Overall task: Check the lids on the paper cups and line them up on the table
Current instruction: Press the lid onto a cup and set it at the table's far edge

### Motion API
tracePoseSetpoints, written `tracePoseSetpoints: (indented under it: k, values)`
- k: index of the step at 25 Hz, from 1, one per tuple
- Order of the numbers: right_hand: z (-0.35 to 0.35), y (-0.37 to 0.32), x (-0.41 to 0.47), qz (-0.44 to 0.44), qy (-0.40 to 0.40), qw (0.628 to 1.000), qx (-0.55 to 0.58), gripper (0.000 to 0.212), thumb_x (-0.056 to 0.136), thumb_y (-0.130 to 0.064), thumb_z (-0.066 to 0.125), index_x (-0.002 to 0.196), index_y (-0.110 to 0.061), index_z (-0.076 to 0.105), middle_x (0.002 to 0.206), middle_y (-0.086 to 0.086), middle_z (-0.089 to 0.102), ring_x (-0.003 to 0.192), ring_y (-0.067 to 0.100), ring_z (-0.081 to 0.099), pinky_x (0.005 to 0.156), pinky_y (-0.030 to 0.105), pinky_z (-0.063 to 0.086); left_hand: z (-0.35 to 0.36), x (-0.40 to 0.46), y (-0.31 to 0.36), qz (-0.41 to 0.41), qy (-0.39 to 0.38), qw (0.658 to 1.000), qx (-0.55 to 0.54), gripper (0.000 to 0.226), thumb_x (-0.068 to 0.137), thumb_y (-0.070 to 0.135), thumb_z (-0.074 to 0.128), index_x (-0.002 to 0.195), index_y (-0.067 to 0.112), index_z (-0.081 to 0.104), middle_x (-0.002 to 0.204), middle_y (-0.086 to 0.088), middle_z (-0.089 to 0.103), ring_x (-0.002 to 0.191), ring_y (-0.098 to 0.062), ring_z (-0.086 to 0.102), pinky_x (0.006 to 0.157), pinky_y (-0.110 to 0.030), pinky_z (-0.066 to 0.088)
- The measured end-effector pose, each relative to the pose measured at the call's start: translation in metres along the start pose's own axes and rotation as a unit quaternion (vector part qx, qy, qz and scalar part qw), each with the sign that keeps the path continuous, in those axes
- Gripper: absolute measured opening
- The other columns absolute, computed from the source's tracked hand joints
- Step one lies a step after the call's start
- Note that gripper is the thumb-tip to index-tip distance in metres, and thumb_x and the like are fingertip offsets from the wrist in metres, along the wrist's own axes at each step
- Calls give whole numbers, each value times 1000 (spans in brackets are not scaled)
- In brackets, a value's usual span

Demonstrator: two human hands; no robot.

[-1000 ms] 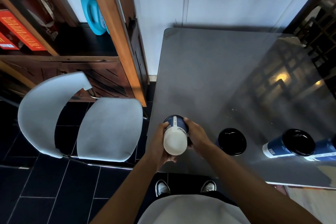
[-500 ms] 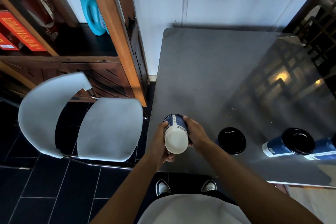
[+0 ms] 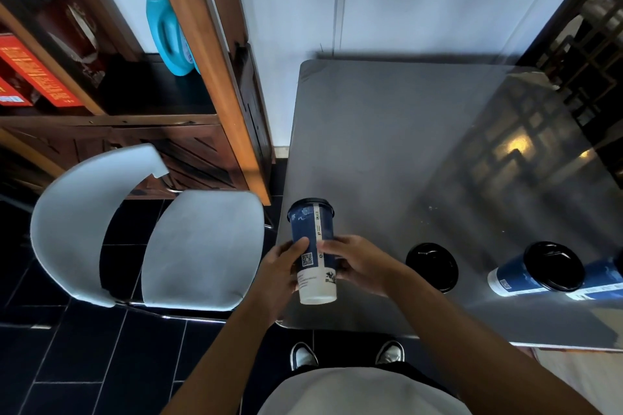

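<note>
Over the near left corner of the grey worktop [image 3: 387, 131], from the head camera: a blue paper cup [image 3: 313, 246] held tipped away, black lid [image 3: 310, 201] at the far end, white base toward the body. Left hand [image 3: 281, 274] wrapped around the cup's left side, thumb across the blue wall; right hand [image 3: 355, 264] gripping the right side, fingers [image 3: 328, 246] curled onto the printed seam. Both hands thus clasped on the one cup, lifted clear of the surface. Further right, standing near the front edge: a second lidded cup [image 3: 431, 266] seen from straight above, then a third cup [image 3: 536, 274], with part of a fourth cup [image 3: 603, 283] cut off at the frame's right side.

Best handling, probably: gentle squeeze only, since paper walls buckle; slow turn to sight the lid's rim all round for gaps; then upright again and down just left of the second cup, in line with the row.
</note>
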State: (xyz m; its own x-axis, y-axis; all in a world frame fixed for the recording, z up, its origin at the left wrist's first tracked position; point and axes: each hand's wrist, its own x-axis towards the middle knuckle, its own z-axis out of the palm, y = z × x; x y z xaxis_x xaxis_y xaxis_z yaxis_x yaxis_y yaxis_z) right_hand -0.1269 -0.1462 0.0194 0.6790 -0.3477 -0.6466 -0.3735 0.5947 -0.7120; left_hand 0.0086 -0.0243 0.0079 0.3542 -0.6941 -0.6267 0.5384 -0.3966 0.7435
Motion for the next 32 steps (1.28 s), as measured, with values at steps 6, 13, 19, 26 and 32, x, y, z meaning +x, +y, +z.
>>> tracePoseSetpoints:
  k: [6,13,19,26,32]
  values:
    - [8,-21,15,0,31,994,-108,90,81,0,76,151,-33,30,128,13,61,111,31,65,83,43,61,-12,22,16,60,-7,988,140,42,101,31,55,141,18,52,124,-7,72,103,-20,74,76,-29,59]
    - [5,-58,61,-60,183,956,-221,67,73,-6,81,134,-13,53,131,6,64,101,25,71,88,41,61,-3,80,63,74,-40,988,130,51,95,-6,56,122,37,58,122,-2,69,108,-14,69,94,-36,56]
    - [-27,-118,129,-120,235,911,-318,59,76,-16,79,130,-12,55,118,0,64,103,19,61,86,28,49,23,162,113,138,15,973,187,46,87,4,66,128,25,61,119,-7,70,107,-22,68,83,-28,57]
    - [-79,-166,244,-218,213,894,-330,58,69,-31,83,121,-20,60,109,-3,67,97,13,64,80,33,57,33,276,155,158,77,962,207,53,86,-16,63,133,3,47,100,-8,64,93,-13,64,68,-15,51]
    - [-96,-174,290,-245,197,884,-347,44,70,-33,81,107,-21,62,95,-3,67,86,17,67,72,47,58,26,319,149,159,76,968,180,57,88,-16,61,137,9,43,113,-6,68,106,-8,66,84,-20,54]
